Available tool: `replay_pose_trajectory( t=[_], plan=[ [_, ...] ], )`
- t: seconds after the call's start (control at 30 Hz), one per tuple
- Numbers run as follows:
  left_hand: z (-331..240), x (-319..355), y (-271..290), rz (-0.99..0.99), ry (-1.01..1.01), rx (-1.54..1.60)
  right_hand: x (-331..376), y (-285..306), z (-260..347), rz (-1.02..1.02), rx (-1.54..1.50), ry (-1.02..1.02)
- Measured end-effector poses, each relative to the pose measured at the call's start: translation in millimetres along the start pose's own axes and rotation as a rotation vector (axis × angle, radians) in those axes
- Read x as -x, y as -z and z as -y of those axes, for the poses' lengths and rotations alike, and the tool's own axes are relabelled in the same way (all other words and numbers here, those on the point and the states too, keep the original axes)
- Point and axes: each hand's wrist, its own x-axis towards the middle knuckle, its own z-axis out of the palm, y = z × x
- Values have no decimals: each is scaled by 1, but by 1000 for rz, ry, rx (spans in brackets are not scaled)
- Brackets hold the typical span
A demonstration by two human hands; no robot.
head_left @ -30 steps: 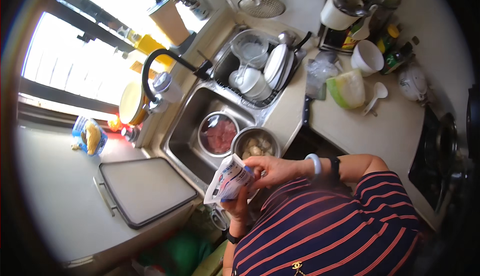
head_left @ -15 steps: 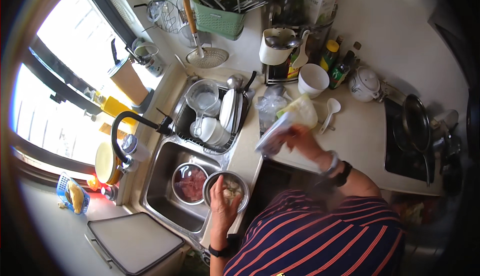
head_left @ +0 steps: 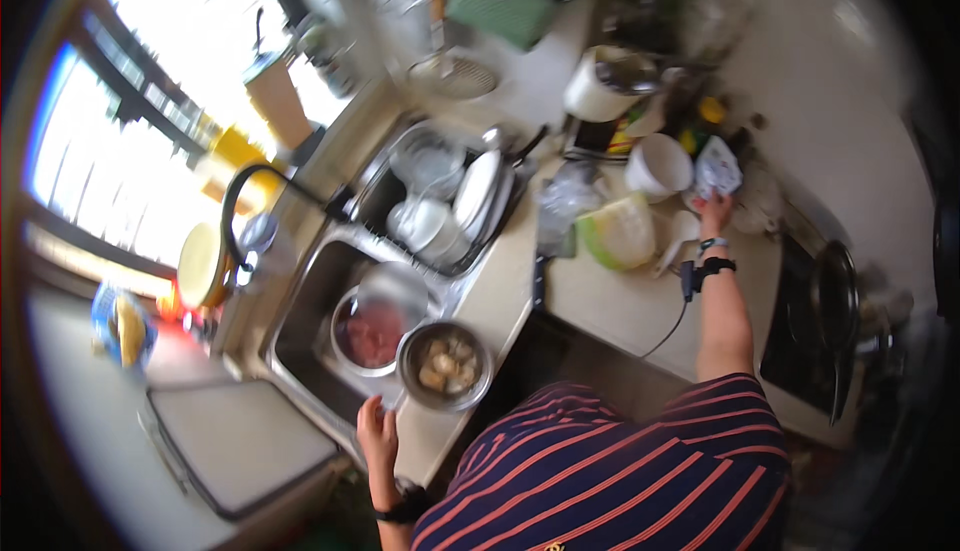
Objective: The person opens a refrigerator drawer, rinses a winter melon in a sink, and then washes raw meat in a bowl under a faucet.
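My right hand (head_left: 712, 209) reaches to the back of the counter with its fingers on a white packet with blue pattern (head_left: 718, 164). That packet stands between a white bowl (head_left: 660, 165) and a white lidded pot (head_left: 757, 203). My left hand (head_left: 377, 433) hangs beside the sink's near edge, fingers loosely bent and holding nothing. Just beyond it, a steel bowl (head_left: 407, 371) of pale chunks (head_left: 447, 365) sits at the sink's right rim. A second steel bowl with pink raw meat (head_left: 373, 335) is in the sink (head_left: 301, 323).
A rack with white dishes (head_left: 478, 189) stands behind the sink, under a black tap (head_left: 232, 213). On the counter are a black-handled knife (head_left: 540, 283), a green-and-white wedge (head_left: 617, 233), a white spoon (head_left: 677, 238) and a clear plastic bag (head_left: 572, 196). Pans (head_left: 832, 286) rest on the stove at right.
My right hand has carried the packet away to the back right of the counter. My left hand has let go of the bowl of pale chunks and drawn back. The view has shifted.
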Motion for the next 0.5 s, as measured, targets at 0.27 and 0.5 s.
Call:
replay_pose_trajectory(
  t=[0.27,0.5],
  plan=[
    [16,16,-44,275,625,588,33,2,-3,394,-372,-453],
    [40,29,-65,104,544,938,111,44,91,284,-116,-6]
  ],
)
